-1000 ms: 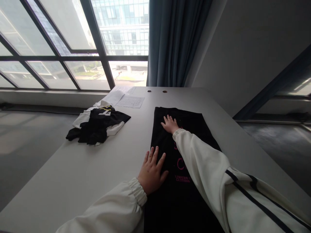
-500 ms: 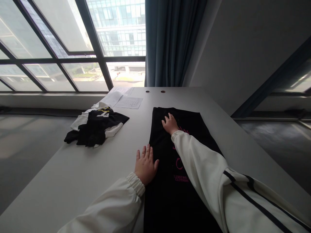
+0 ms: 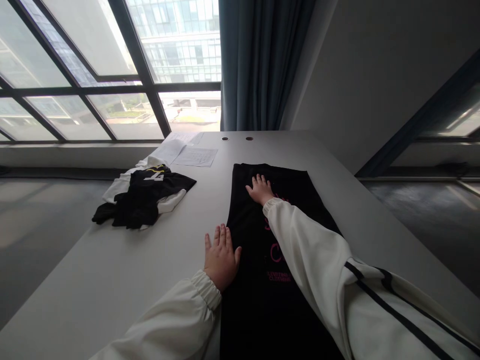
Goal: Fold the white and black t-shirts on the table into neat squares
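Observation:
A black garment [image 3: 258,310] with pink lettering lies flat and folded lengthwise on the white table [image 3: 112,280], reaching from the middle to the bottom edge of the view. My right hand [image 3: 260,190] rests palm down on its upper part, fingers spread, and the right sleeve covers some of the lettering. Lower down, my left hand [image 3: 222,258] lies flat across the garment's left edge, partly on the tabletop, its fingers also spread. Neither hand holds anything.
A loose pile of black and white clothing [image 3: 142,195] lies at the table's left edge. Behind it are papers [image 3: 197,156]. Two round holes mark the table's far end, near a blue curtain [image 3: 258,65] and large windows.
The view has shifted slightly. My right hand's fingers are a little more spread on the garment, while my left hand stays at its left edge.

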The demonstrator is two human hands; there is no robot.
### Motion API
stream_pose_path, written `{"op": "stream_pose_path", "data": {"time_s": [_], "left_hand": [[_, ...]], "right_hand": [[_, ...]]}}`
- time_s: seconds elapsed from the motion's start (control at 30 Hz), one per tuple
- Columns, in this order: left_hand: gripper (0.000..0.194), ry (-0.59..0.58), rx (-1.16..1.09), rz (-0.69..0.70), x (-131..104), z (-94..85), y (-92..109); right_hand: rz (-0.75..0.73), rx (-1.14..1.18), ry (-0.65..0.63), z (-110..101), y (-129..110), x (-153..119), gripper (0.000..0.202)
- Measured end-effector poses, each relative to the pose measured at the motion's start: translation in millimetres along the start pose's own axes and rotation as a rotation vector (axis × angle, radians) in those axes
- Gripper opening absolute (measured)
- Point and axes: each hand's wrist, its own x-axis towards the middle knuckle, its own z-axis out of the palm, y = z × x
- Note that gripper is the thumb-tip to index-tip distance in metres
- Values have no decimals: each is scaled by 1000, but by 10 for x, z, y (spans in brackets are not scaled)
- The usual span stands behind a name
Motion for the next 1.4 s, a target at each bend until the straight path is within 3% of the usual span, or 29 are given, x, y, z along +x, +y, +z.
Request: {"op": "stream_pose_path", "data": {"time_s": [0.1, 0.3, 0.47, 0.63, 0.77, 0.9, 1.03, 1.23, 1.4], "left_hand": [[68, 31, -17, 87, -27, -48, 18], [69, -102, -129, 586, -126, -141, 125], [74, -134, -180, 617, -152, -157, 136], [71, -168, -210, 676, -180, -211, 134], [68, -169, -220, 645, -199, -214, 152], [73, -84, -183, 503, -201, -98, 152], [76, -36, -145, 424, -225, 27, 108], [70, -106, -156, 602, -336, -68, 44], [79, -224, -186, 764, -478, -252, 82]], "right_hand": [[32, 15, 35, 6, -7, 0, 78], [7, 52, 117, -7, 19, 2, 70], [-151, 36, 98, 2, 33, -28, 62], [-96, 15, 96, -15, -1, -50, 63], [-77, 25, 59, -71, 9, -206, 66], [-297, 29, -39, -79, 103, -709, 61], [-490, 27, -99, -99, 270, -1541, 62], [-605, 36, -242, -359, 571, -2778, 70], [-486, 92, -168, -403, 727, -3415, 66]]}}
